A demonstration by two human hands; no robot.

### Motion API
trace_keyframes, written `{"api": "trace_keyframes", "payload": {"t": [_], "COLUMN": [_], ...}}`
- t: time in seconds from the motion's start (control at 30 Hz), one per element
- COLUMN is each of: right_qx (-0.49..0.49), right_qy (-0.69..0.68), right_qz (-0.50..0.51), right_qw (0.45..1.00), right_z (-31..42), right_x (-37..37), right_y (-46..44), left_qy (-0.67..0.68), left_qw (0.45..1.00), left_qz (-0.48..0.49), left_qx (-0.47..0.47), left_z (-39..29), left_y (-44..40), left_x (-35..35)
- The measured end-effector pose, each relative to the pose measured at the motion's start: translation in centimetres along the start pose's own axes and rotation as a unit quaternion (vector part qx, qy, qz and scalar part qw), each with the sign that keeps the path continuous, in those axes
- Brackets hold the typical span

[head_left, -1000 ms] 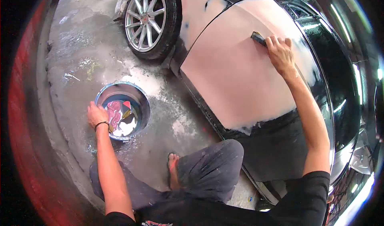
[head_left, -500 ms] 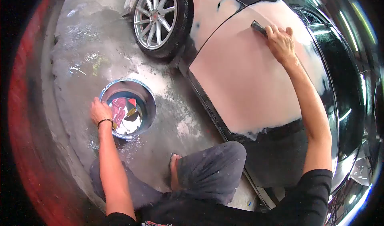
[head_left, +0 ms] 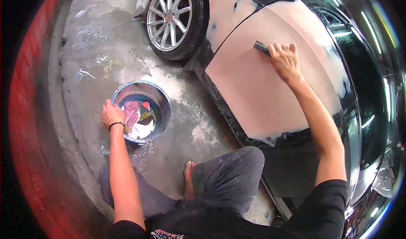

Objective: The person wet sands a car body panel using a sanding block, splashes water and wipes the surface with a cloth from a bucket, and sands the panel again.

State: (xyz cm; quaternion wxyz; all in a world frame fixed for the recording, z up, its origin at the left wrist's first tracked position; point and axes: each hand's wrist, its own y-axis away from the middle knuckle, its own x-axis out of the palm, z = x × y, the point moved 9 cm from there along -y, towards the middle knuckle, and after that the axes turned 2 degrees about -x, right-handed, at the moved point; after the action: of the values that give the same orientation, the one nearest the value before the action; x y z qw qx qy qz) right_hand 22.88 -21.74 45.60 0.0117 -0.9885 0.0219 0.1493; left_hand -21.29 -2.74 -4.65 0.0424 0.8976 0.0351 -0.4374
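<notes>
My right hand point(head_left: 285, 63) is closed on a dark sanding block point(head_left: 261, 47), whose end sticks out past the fingers. The block lies against the pinkish, dull-coated door panel point(head_left: 258, 86) of a black car. At the left, my left hand point(head_left: 112, 114) is closed over the near-left rim of a bucket point(head_left: 165, 107). Whitish liquid fills the bucket's bottom, with a pink cloth point(head_left: 132, 112) and several red, dark and olive pieces in it. The fingertips of my left hand are partly hidden at the rim.
A silver-spoked car wheel point(head_left: 169, 18) stands beyond the bucket. The concrete floor point(head_left: 101, 40) is wet and stained with white patches. My bent knee point(head_left: 247, 163) is close to the lower door. A black car window point(head_left: 363, 65) is at the right.
My right hand has slid the sanding block leftward and a little nearer to me across the panel. My left hand stays at the bucket rim; the whole view has shifted slightly.
</notes>
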Motion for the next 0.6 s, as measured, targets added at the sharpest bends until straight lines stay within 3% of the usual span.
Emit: {"api": "trace_keyframes", "payload": {"t": [0.2, 0.27, 0.37, 0.47, 0.6], "right_qx": [0.068, 0.089, 0.010, -0.015, 0.040], "right_qy": [-0.037, -0.042, 0.028, -0.006, -0.014], "right_qz": [-0.064, -0.060, -0.066, -0.021, -0.041], "right_qw": [0.995, 0.993, 0.997, 1.000, 0.998], "right_z": [-1.8, -1.7, 2.4, 4.0, 2.2], "right_x": [-1.9, -2.1, 0.2, 0.7, -0.9], "right_y": [-11.6, -11.4, -6.5, -4.4, -11.1], "left_qy": [0.008, 0.033, 0.012, 0.014, 0.016], "left_qw": [1.000, 0.999, 1.000, 1.000, 1.000], "left_qz": [0.006, -0.002, 0.010, 0.003, -0.011], "left_qx": [-0.023, -0.004, -0.025, -0.012, -0.018], "left_z": [-0.8, -0.8, -1.1, -1.2, -1.0], "left_y": [0.4, 0.8, 1.1, 1.1, 1.1], "left_x": [-1.8, -1.6, -2.3, -2.3, -1.9]}}
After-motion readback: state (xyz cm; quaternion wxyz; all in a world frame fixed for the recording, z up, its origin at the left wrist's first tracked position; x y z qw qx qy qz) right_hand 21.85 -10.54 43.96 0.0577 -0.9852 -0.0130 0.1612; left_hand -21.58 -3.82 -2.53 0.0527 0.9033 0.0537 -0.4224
